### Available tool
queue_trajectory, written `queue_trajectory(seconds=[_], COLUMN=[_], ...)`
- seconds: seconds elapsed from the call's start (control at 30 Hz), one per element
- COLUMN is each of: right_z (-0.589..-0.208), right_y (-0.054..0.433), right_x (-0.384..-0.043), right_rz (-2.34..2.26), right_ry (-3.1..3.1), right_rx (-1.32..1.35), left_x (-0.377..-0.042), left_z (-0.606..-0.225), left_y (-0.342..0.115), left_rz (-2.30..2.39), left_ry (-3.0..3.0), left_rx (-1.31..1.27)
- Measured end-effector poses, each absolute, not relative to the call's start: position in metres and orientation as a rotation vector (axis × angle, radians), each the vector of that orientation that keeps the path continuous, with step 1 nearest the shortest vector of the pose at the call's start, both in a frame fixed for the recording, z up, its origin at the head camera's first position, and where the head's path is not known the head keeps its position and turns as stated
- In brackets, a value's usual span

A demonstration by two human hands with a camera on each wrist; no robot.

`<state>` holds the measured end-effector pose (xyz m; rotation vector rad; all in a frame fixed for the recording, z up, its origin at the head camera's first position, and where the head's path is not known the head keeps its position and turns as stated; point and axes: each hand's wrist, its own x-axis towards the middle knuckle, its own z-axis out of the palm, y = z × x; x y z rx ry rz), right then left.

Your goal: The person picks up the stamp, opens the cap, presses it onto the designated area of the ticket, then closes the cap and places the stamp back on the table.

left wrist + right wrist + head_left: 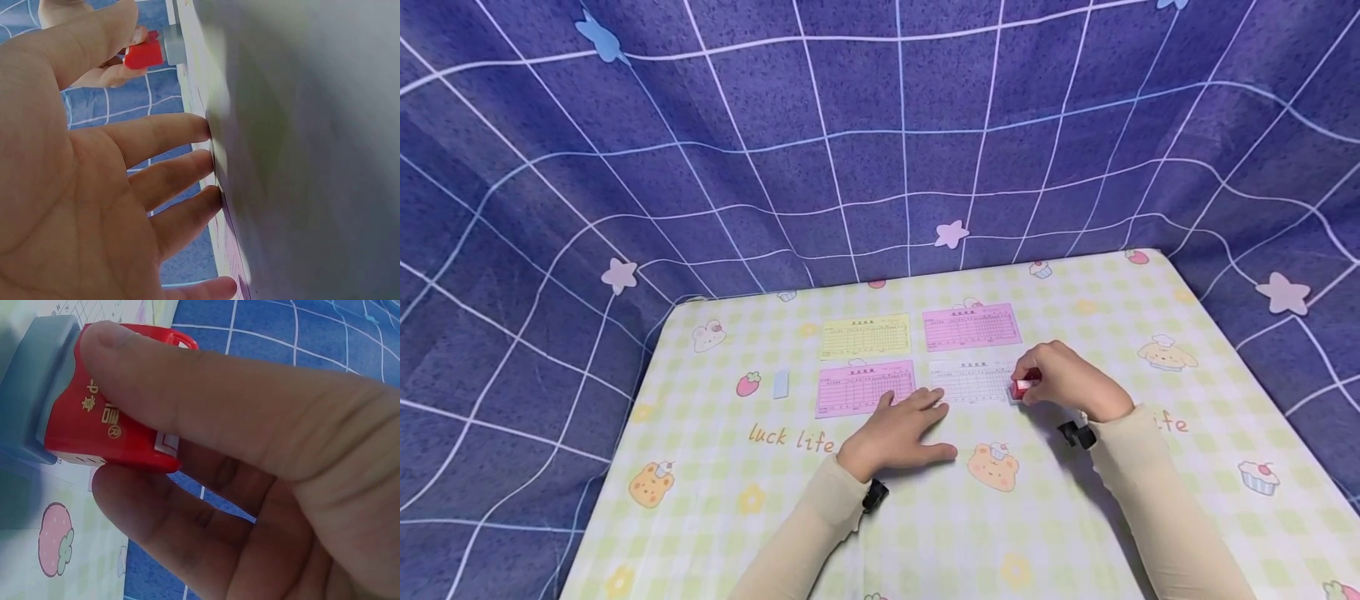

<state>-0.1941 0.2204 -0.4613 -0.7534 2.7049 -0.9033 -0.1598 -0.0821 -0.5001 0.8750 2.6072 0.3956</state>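
Observation:
My right hand (1067, 379) pinches a red self-inking stamp (94, 412) with a grey-blue base between thumb and fingers. The stamp's base stands on the right end of a white printed form (966, 385). With fingers spread, my left hand (902, 433) rests its fingertips on the lower left edge of that white form and by the right corner of a pink form (853, 392). In the left wrist view the left fingertips (203, 128) touch the paper, and the red stamp (144, 55) shows beyond the thumb. The stamp's underside is hidden.
Behind lie a yellow form (865, 337) and another pink form (972, 327). A small light blue rectangular piece (781, 384) lies left of the forms. A checked cartoon-print cloth (715, 517) covers the table; a blue grid-patterned curtain (865, 167) hangs around it.

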Motion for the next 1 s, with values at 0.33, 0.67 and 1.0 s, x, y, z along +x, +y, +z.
queue_trajectory(seconds=[0.33, 0.67, 1.0], right_z=[-0.4612, -0.4629, -0.4617], right_y=[0.2202, 0.2213, 0.2227], right_x=[-0.1946, -0.1954, -0.1957], right_rz=[-0.91, -0.925, -0.928], right_ry=[2.709, 2.708, 2.711], right_rx=[-0.747, -0.738, -0.743], left_x=[-0.1604, -0.1628, -0.1613], left_z=[-0.5014, -0.5031, -0.5015], left_y=[-0.0824, -0.0809, -0.0797], left_rz=[0.381, 0.404, 0.378], left_ry=[2.616, 2.634, 2.65], left_rx=[0.886, 0.894, 0.906])
